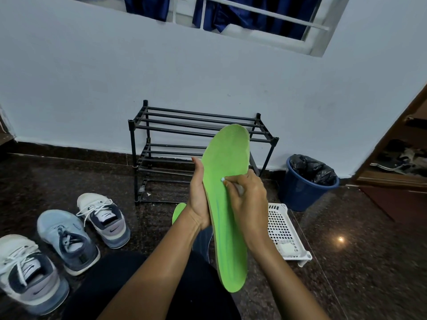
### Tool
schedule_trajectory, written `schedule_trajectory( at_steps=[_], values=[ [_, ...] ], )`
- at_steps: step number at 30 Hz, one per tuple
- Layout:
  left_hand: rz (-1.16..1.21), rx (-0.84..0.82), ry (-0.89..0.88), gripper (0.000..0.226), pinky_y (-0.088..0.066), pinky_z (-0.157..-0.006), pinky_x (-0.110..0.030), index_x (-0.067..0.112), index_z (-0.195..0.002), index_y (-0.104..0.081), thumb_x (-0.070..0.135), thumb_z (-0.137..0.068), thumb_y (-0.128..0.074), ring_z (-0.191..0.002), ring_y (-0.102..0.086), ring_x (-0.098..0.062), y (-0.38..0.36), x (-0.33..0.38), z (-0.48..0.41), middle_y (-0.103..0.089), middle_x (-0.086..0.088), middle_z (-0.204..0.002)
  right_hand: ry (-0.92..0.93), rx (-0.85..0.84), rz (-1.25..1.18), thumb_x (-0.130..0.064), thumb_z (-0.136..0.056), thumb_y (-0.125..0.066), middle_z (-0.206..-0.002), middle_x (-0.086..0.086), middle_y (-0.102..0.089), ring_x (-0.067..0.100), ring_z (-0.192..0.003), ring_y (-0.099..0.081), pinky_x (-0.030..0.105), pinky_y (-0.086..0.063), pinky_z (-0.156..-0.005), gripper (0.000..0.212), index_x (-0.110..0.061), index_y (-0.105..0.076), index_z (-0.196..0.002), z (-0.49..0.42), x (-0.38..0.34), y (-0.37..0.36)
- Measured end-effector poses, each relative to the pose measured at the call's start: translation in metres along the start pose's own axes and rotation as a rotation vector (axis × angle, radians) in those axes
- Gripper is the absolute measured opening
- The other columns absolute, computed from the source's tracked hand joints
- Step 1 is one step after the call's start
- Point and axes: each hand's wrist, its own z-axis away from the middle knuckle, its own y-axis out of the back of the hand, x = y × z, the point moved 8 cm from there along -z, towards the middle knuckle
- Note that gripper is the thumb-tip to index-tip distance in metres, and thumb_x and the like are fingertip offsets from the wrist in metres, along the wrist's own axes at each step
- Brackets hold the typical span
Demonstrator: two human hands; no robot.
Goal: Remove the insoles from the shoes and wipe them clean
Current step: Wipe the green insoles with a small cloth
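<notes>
- Our left hand (198,199) grips the green insole (227,155), fingers curled round its edge, holding it upright.
- Our right hand (249,199) pinches a white wipe (223,180) in curled fingertips against the insole's face.

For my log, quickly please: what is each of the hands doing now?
Left hand: grips the green insole by its edge.
Right hand: pinches a small white wipe against the insole.

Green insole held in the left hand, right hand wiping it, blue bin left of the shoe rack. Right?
No: the head view shows the blue bin right of the shoe rack, not left. The left hand holds the green insole; the right hand pinches a white wipe against it.
</notes>
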Motion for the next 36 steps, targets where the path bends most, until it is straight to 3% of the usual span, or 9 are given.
schedule_trajectory(
  at_steps=[3, 8, 11, 16, 20, 23, 27, 33, 36],
  values=[
    [0.013, -0.027, 0.006, 0.101, -0.053, -0.091, -0.039, 0.0, -0.131, -0.052, 0.077, -0.074, -0.022, -0.111, -0.06, -0.034, -0.007, 0.004, 0.004, -0.056, -0.028, -0.128, 0.017, -0.055, -0.07, -0.005, -0.081, -0.066, -0.085, 0.007, -0.061, 0.02, -0.083, -0.057, 0.022, -0.043, -0.072, 0.009, -0.006, -0.071, -0.088, 0.01, -0.008, -0.004],
    [0.017, -0.057, 0.007, 0.103, -0.056, -0.079, -0.037, 0.001, -0.128, -0.056, 0.08, -0.072, -0.021, -0.097, -0.065, -0.031, -0.008, 0.001, 0.002, -0.058, -0.026, -0.126, 0.039, -0.147, -0.132, -0.007, -0.081, -0.067, -0.082, 0.006, -0.061, 0.017, -0.08, -0.057, 0.018, -0.041, -0.07, 0.01, -0.01, -0.072, -0.089, 0.026, -0.019, -0.007],
    [0.022, -0.062, -0.005, 0.101, -0.054, -0.088, -0.04, 0.001, -0.128, -0.055, 0.079, -0.074, -0.019, -0.104, -0.062, -0.034, -0.01, 0.002, 0.002, -0.053, -0.029, -0.13, 0.026, -0.139, -0.099, -0.01, -0.082, -0.067, -0.081, 0.004, -0.059, 0.016, -0.08, -0.055, 0.024, -0.041, -0.068, 0.008, -0.011, -0.072, -0.087, 0.02, -0.017, -0.007],
    [0.066, -0.078, 0.0, 0.105, -0.044, -0.103, -0.043, 0.0, -0.136, -0.047, 0.082, -0.076, -0.025, -0.128, -0.048, -0.038, -0.011, 0.001, 0.001, -0.047, -0.029, -0.137, 0.015, -0.051, -0.029, -0.012, -0.081, -0.068, -0.077, -0.002, -0.049, 0.014, -0.08, -0.048, 0.021, -0.031, -0.062, 0.006, -0.01, -0.071, -0.086, 0.004, -0.013, -0.003],
    [0.073, -0.087, -0.011, 0.101, -0.053, -0.09, -0.038, 0.0, -0.131, -0.051, 0.078, -0.075, -0.02, -0.114, -0.059, -0.034, -0.013, 0.003, 0.002, -0.054, -0.03, -0.13, -0.017, -0.063, -0.09, -0.009, -0.081, -0.068, -0.083, 0.005, -0.059, 0.016, -0.081, -0.056, 0.021, -0.041, -0.07, 0.007, -0.009, -0.072, -0.087, 0.005, -0.013, -0.007],
    [0.062, -0.073, 0.0, 0.102, -0.055, -0.084, -0.038, 0.001, -0.13, -0.053, 0.078, -0.072, -0.021, -0.103, -0.064, -0.032, -0.011, 0.003, 0.003, -0.055, -0.028, -0.129, -0.034, -0.129, -0.179, -0.007, -0.08, -0.068, -0.08, 0.003, -0.064, 0.003, -0.074, -0.056, 0.006, -0.039, -0.069, 0.009, -0.011, -0.073, -0.085, 0.015, -0.017, -0.009],
    [0.036, -0.063, 0.007, 0.103, -0.055, -0.08, -0.038, 0.001, -0.126, -0.057, 0.08, -0.072, -0.021, -0.097, -0.066, -0.029, -0.01, 0.001, 0.003, -0.057, -0.025, -0.128, -0.056, -0.154, -0.258, -0.006, -0.078, -0.069, -0.075, -0.006, -0.063, -0.006, -0.076, -0.057, 0.003, -0.038, -0.067, 0.009, -0.012, -0.074, -0.083, 0.023, -0.018, -0.008],
    [0.048, -0.067, 0.009, 0.103, -0.05, -0.096, -0.042, 0.001, -0.134, -0.049, 0.079, -0.075, -0.019, -0.118, -0.056, -0.038, -0.011, 0.002, 0.003, -0.052, -0.029, -0.132, -0.028, -0.091, -0.191, -0.006, -0.08, -0.068, -0.078, 0.0, -0.057, -0.001, -0.077, -0.052, 0.003, -0.035, -0.069, 0.006, -0.008, -0.072, -0.085, 0.011, -0.012, -0.006],
    [0.045, -0.042, 0.001, 0.099, -0.048, -0.1, -0.042, 0.002, -0.132, -0.051, 0.078, -0.075, -0.023, -0.12, -0.056, -0.035, -0.009, 0.001, 0.003, -0.053, -0.026, -0.133, -0.059, -0.051, -0.157, -0.006, -0.082, -0.066, -0.084, 0.007, -0.057, 0.014, -0.084, -0.054, 0.005, -0.036, -0.07, 0.008, -0.007, -0.071, -0.088, 0.001, -0.003, -0.004]
  ],
)
